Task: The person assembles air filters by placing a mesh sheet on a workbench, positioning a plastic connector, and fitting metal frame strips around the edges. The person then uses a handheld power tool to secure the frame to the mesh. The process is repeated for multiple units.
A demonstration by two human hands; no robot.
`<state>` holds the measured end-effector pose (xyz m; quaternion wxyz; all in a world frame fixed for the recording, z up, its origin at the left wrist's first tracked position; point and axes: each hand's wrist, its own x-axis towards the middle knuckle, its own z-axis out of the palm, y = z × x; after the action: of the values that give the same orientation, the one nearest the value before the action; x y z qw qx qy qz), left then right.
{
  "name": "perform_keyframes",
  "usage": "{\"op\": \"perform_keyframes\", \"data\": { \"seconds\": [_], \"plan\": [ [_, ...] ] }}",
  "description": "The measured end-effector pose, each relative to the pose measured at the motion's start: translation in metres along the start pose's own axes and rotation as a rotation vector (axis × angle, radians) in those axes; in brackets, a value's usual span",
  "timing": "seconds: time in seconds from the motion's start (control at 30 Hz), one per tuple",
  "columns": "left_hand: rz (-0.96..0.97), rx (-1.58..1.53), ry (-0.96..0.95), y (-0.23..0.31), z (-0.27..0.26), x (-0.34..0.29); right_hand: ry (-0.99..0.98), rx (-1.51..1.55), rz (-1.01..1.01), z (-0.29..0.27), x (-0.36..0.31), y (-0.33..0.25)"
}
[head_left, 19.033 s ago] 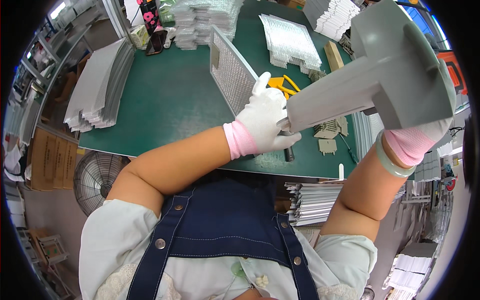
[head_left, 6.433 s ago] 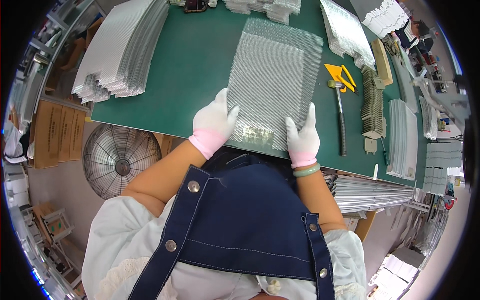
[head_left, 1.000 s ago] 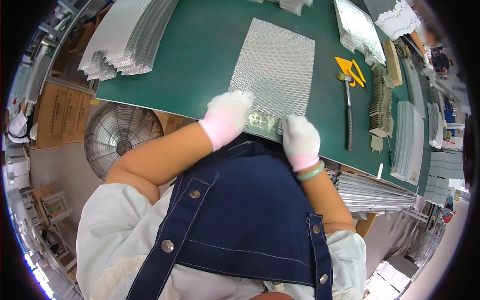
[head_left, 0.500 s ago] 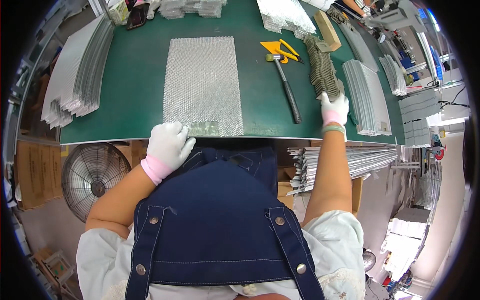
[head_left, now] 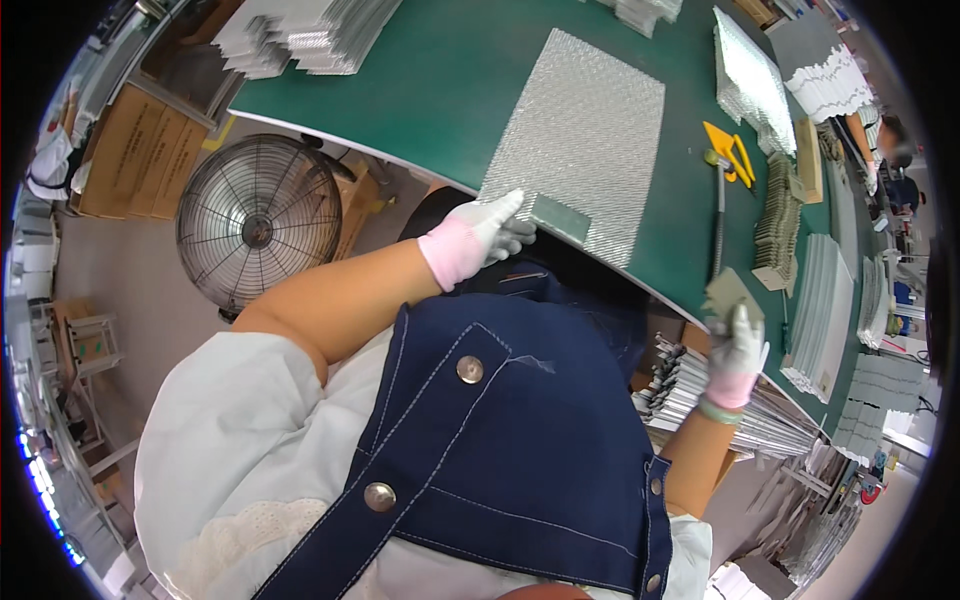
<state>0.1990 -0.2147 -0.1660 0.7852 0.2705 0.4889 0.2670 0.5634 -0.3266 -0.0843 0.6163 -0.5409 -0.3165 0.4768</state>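
Note:
A silvery, mesh-textured sheet (head_left: 585,130) lies on the green table, with a smooth grey rectangular patch (head_left: 562,219) at its near edge. My left hand (head_left: 480,237), in a white glove with a pink cuff, grips the sheet's near left corner beside that patch, thumb side uppermost. At the table's front edge on the right, my gloved right hand (head_left: 736,348) pinches a small flat grey-beige plate (head_left: 734,293). Beyond it stands a row of similar plates (head_left: 776,215), packed face to face.
Left of the row lie a hammer (head_left: 719,205), yellow pliers (head_left: 743,160) and a yellow triangular piece (head_left: 716,142). Stacked panels (head_left: 825,310) stand at the right, more mesh sheets (head_left: 340,35) at the far left. A floor fan (head_left: 258,230) is below the table's left side.
My right hand has drawn back from the plate row toward the front edge, bringing one plate with it. My left hand has closed on the sheet's corner. The whole view has turned.

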Motion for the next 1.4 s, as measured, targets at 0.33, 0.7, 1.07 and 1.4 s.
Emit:
{"op": "perform_keyframes", "data": {
  "seconds": [0.33, 0.7, 1.07, 1.4],
  "plan": [
    [0.046, -0.115, -0.016, -0.015, -0.012, -0.007, -0.305, 0.225, 0.674, 0.131, -0.004, 0.131],
    [0.148, -0.197, -0.066, -0.027, -0.017, 0.008, -0.249, 0.146, 0.689, 0.144, -0.002, 0.122],
    [0.101, -0.113, -0.259, -0.023, -0.022, 0.001, -0.289, 0.033, 0.611, 0.155, 0.001, 0.128],
    [0.03, 0.212, -0.113, -0.01, -0.017, -0.01, -0.288, 0.228, 0.526, 0.147, -0.001, 0.129]
  ]
}}
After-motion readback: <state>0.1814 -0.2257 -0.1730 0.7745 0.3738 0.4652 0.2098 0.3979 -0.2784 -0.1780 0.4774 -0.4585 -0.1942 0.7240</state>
